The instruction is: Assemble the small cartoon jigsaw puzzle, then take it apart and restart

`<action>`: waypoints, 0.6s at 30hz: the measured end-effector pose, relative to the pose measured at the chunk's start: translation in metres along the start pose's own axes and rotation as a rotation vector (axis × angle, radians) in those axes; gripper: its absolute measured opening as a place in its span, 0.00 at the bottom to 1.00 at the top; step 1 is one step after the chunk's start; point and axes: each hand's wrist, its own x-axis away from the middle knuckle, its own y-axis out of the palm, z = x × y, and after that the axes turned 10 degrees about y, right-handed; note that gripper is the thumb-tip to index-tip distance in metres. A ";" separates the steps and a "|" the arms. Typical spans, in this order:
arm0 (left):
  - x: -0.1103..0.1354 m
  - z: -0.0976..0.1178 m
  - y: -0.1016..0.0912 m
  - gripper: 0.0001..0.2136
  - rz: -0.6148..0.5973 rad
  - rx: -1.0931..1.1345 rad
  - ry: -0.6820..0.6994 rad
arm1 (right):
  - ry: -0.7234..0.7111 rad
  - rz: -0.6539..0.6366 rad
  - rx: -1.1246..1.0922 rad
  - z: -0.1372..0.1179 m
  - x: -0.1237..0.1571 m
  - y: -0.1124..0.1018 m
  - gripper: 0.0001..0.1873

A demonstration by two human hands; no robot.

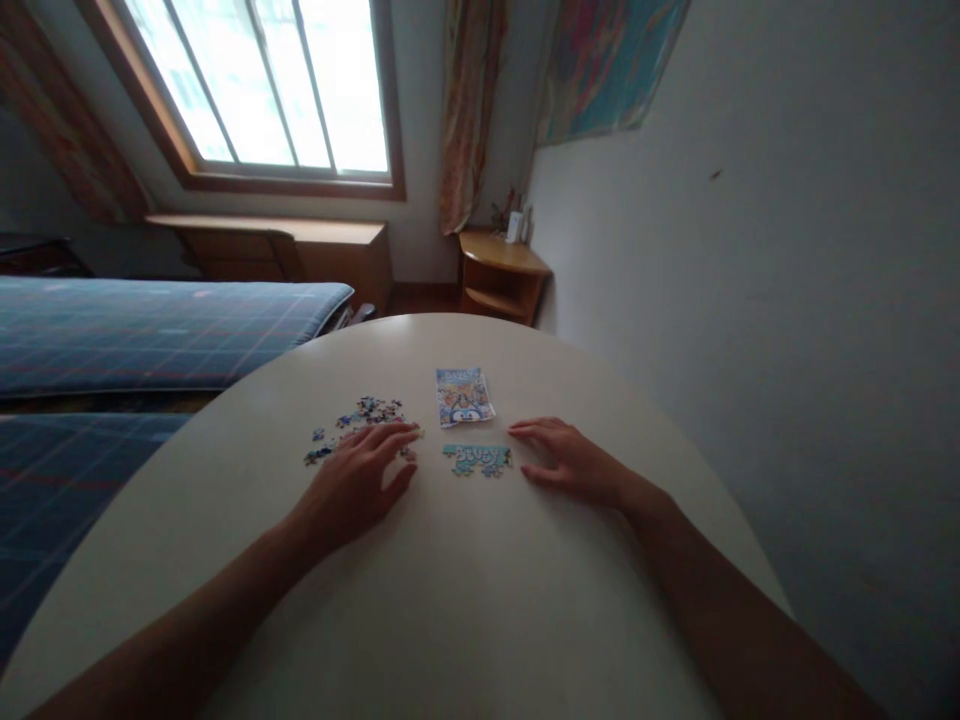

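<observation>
A partly joined strip of jigsaw puzzle [480,457], light blue with white lettering, lies flat on the round white table [465,600]. Just behind it is a picture sheet [463,397] in blue and orange. My left hand [367,468] rests over the near edge of a heap of loose puzzle pieces [369,410], its fingers apart and partly covering some of them. To the right of the strip my right hand [566,460] lies with thumb and fingers apart, its fingertips close to the strip's right end. I see nothing held in either hand.
Beyond the table's left edge is a bed with a blue plaid cover [150,330]. A wooden desk [330,232] stands under the window, and a corner shelf [502,255] holds small items. A white wall [750,330] runs close along the right side.
</observation>
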 end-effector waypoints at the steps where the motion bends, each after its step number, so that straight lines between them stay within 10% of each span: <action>1: 0.000 -0.007 -0.005 0.15 0.006 -0.032 -0.059 | -0.002 0.010 -0.003 0.002 -0.001 0.002 0.25; 8: 0.006 -0.036 -0.029 0.14 -0.108 -0.130 -0.370 | 0.032 0.076 -0.010 0.003 -0.005 0.013 0.21; 18: 0.005 -0.030 -0.032 0.14 -0.211 -0.092 -0.471 | 0.056 0.094 -0.019 0.001 -0.004 0.014 0.20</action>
